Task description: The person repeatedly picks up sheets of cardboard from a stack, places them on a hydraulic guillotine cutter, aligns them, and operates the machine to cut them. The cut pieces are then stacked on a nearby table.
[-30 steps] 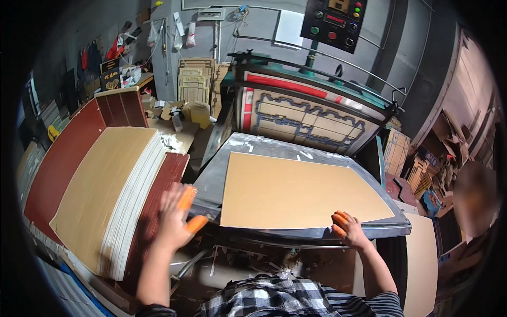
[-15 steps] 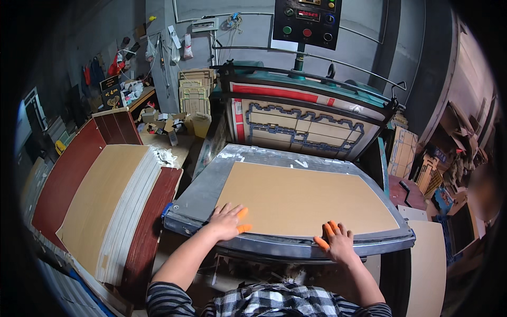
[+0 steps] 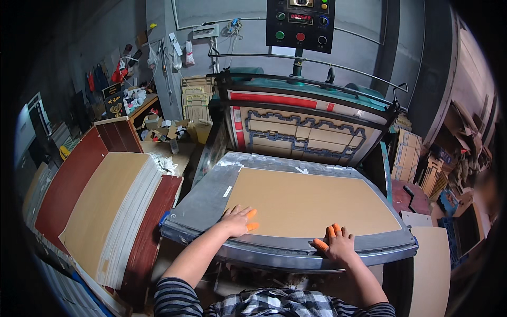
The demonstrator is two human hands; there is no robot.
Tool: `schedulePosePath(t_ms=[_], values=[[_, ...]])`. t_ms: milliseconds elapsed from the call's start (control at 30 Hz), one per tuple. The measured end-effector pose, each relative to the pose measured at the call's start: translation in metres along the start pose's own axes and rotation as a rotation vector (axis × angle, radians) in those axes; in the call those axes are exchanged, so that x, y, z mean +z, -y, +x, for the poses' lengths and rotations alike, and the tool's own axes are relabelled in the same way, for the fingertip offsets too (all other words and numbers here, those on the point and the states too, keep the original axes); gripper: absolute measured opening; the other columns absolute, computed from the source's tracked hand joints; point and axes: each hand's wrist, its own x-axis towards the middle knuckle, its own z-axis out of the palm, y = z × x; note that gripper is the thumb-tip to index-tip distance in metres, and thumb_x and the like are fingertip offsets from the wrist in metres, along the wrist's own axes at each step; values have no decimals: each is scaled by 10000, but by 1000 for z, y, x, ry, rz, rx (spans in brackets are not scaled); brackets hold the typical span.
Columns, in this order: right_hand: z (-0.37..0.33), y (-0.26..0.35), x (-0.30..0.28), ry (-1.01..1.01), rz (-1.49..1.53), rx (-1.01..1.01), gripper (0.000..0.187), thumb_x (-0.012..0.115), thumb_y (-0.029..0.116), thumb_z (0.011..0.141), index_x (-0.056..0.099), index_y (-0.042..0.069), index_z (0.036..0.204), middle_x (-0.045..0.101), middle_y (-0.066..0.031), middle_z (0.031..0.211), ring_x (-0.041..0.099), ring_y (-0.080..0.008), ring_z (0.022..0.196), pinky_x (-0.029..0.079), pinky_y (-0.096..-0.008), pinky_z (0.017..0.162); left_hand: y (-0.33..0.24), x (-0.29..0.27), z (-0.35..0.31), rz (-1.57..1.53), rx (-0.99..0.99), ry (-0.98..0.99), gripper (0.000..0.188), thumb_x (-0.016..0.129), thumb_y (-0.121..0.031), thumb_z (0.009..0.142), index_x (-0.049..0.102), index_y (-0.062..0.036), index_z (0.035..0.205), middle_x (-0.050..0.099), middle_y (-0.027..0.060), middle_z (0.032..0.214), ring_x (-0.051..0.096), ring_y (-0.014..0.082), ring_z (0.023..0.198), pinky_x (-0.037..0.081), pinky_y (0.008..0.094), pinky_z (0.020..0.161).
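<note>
A brown cardboard sheet (image 3: 311,203) lies flat on the grey metal platen (image 3: 203,203) of a die-cutting press. My left hand (image 3: 236,220) rests palm down on the sheet's near left corner, with orange finger covers on two fingertips. At the sheet's near edge, my right hand (image 3: 337,244) lies flat on the platen's front rim, several of its fingers also capped in orange. Neither hand grips anything. Behind the sheet stands the tilted die plate (image 3: 301,134) with a grey cutting pattern.
A tall stack of cardboard sheets (image 3: 108,208) sits on a red-brown table (image 3: 68,182) to my left. A control panel (image 3: 301,24) hangs above the press. Cut cardboard pieces are piled at the right (image 3: 409,156) and a cluttered bench (image 3: 163,132) stands at the back left.
My left hand came from beside the stack onto the sheet's near left corner. My right hand stayed at the front edge. The view has tilted up and closer to the press.
</note>
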Motion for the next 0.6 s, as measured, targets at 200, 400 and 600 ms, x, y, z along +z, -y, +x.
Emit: schedulePosePath(t_ms=[200,400,600], values=[[43,9,-4,95,117,-45,779,380,701,875,422,102,1372,390,-122,1431,328,-360,1327,292,-547,1034,23,10,35,-17,-108,-111,541,405,-373,954,414,-114,1430,190,9,1579,199,330,1427,204,490,1130],[80,29,11,95,157,-93,777,333,729,876,472,119,1337,380,-119,1447,304,-336,1358,280,-539,1063,46,12,55,-15,-264,-227,569,459,-429,939,436,-106,1407,383,35,1485,314,309,1364,252,494,1096],[85,-5,8,-6,245,-23,673,432,551,924,343,151,1458,299,-136,1517,209,-302,1424,191,-570,1107,-28,-11,20,37,64,-229,705,468,-563,912,396,-91,1432,297,56,1532,190,348,1429,139,544,1144]])
